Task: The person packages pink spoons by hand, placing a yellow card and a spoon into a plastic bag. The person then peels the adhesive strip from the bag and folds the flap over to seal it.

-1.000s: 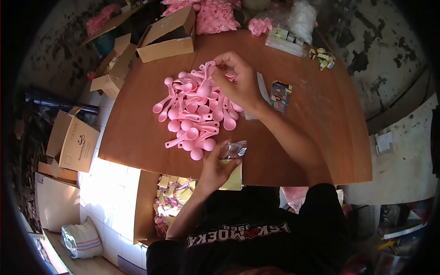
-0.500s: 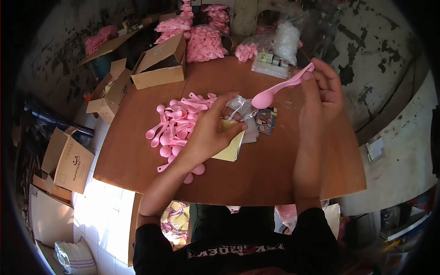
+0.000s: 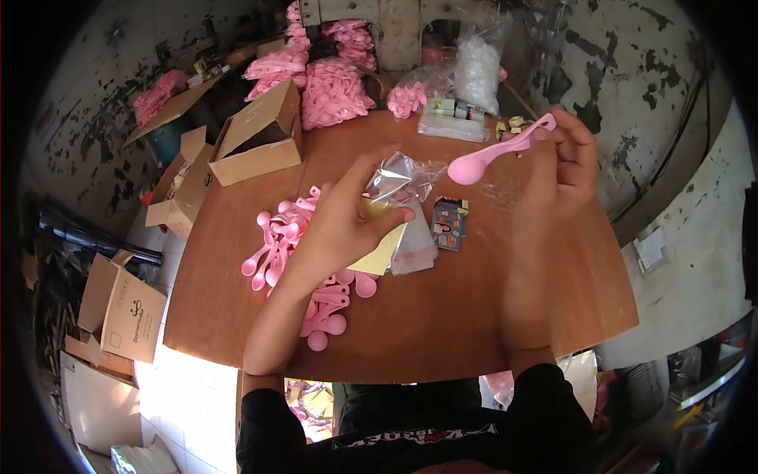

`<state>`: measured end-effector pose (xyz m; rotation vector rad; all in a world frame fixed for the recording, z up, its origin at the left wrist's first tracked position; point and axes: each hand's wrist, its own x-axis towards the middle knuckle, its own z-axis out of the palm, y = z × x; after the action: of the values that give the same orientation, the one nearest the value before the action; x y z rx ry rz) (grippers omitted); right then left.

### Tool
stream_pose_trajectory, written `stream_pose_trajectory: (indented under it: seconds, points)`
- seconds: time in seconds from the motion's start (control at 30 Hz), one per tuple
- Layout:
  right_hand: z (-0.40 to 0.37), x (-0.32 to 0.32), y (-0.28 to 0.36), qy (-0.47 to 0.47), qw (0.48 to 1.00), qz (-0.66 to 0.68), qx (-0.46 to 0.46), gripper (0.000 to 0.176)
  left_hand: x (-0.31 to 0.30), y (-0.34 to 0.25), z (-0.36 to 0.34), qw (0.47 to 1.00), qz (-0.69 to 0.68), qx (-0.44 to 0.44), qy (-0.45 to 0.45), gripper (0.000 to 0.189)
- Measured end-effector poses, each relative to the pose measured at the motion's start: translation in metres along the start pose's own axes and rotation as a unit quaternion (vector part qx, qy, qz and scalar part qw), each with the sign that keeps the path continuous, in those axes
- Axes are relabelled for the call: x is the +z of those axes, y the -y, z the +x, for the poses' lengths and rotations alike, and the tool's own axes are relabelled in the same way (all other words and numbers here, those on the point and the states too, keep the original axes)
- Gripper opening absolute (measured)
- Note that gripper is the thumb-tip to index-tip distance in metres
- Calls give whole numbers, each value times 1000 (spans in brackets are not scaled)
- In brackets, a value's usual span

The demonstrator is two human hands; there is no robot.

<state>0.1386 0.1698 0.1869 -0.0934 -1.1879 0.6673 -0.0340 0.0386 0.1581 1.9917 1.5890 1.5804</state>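
My right hand (image 3: 567,154) pinches the handle end of a pink spoon (image 3: 474,166), whose bowl points left toward a clear plastic bag (image 3: 399,178). The bag is held by my left hand (image 3: 347,217), its fingers partly hidden behind the plastic. Under that hand lies a yellow card (image 3: 381,254). Beside the card is a stack of clear sleeves (image 3: 414,241). A heap of pink spoons (image 3: 272,245) spreads on the table to the left of and beneath my left forearm. A small blue printed packet (image 3: 448,223) rests right of the sleeves.
On the brown table (image 3: 450,332), an open cardboard box (image 3: 260,134) sits at the back left. Bags of pink pieces (image 3: 335,93), a bag of clear plastic (image 3: 477,75) and stacked clear packets (image 3: 452,126) stand along the back. More cardboard boxes (image 3: 134,308) are at the left.
The view has shifted. The clear bag appears more opened out, and the spoon in my right hand is slightly farther from it. More of the sleeve stack and printed packet shows.
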Motion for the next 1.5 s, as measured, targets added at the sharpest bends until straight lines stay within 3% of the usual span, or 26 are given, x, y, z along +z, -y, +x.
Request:
stream_pose_trajectory:
  seconds: [0.13,0.3,0.6,0.83,0.9,1.1,1.33,1.4,1.5]
  points:
    - [5,-8,0,21,999,-22,11,21,-10,5,2,1000,-13,-19,1,74]
    - [-2,0,12,111,988,10,111,22,-17,6,1,1000,-6,-5,-10,73]
    - [-9,7,-3,206,960,-23,188,19,-22,15,6,999,-24,-21,-21,67]
    - [-8,11,-14,278,923,-58,260,18,-22,20,7,993,-72,-91,15,67]
    - [-7,10,-20,337,915,-63,210,20,-18,31,7,1000,-3,0,-9,66]
    - [-2,9,-21,436,868,-140,191,26,-18,35,7,999,9,-21,43,71]
    - [-10,15,-31,423,873,-141,196,20,-19,38,7,997,-15,-52,54,70]
    - [-17,16,-42,406,894,-108,155,15,-17,42,7,997,-11,-56,61,69]
    - [-21,19,-43,410,888,-102,182,18,-16,43,9,995,-1,-66,77,68]
